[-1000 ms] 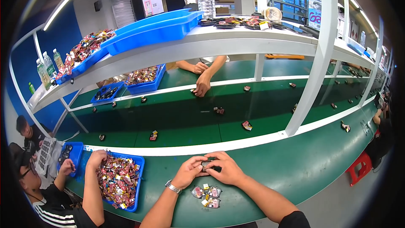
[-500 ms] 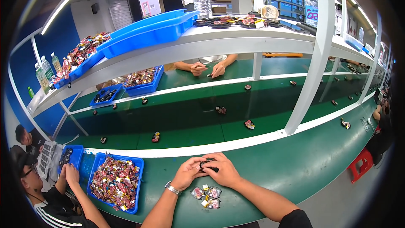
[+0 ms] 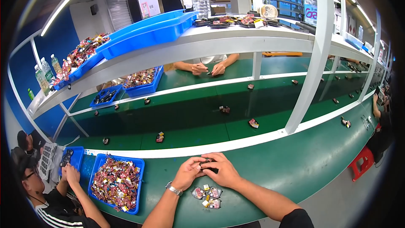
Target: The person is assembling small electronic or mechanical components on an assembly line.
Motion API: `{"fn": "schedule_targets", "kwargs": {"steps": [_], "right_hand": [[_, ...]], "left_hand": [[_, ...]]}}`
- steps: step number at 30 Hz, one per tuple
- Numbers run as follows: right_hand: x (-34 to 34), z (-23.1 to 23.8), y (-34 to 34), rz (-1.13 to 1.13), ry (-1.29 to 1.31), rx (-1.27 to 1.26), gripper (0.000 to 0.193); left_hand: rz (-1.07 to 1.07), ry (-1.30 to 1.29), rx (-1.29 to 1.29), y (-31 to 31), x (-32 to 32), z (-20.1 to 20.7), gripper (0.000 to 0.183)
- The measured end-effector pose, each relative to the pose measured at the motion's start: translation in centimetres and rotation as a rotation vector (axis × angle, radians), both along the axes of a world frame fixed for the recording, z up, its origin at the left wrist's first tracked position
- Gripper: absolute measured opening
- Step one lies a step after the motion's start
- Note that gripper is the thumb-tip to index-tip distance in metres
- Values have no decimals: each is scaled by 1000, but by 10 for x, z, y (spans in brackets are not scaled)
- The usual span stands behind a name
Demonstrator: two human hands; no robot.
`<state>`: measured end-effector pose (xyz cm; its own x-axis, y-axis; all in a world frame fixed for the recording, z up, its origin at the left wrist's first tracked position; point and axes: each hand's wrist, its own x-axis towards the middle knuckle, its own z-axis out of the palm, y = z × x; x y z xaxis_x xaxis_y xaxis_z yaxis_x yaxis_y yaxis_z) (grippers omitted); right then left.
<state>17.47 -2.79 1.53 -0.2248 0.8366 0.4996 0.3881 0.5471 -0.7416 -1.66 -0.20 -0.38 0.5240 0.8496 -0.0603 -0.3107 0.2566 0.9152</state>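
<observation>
The left hand [image 3: 187,174] and the right hand [image 3: 223,172] are close together, and their fingers pinch one small dark piece [image 3: 208,168] between them. The fingers hide most of it, but the work on it looks partway, not done. Just below the hands, a little bunch of pink and clear pieces [image 3: 214,192] sits on the green table [image 3: 270,171]. I can't tell if those are finished or waiting. Left of the hands, a blue tray [image 3: 141,175] is heaped full.

Assembly workshop: belt [image 3: 194,126] carrying small parts [image 3: 253,123] beyond the hands [image 3: 222,172]; heaped tray [image 3: 141,179] left of them, co-worker [image 3: 61,211] farther left.
</observation>
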Motion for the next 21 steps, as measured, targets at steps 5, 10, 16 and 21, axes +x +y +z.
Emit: {"fn": "schedule_targets", "kwargs": {"steps": [5,10,16,21], "right_hand": [[2,-1,0,3,8,-36,20],[0,4,1,20,6,82,20],[2,2,0,-33,19,43,19],[2,0,1,-20,33,45,19]], "left_hand": [[3,-32,-10,0,2,2,27],[29,-15,36,-1,1,1,26],[30,-48,31,-3,4,1,25],[33,-55,31,-2,4,1,25]]}}
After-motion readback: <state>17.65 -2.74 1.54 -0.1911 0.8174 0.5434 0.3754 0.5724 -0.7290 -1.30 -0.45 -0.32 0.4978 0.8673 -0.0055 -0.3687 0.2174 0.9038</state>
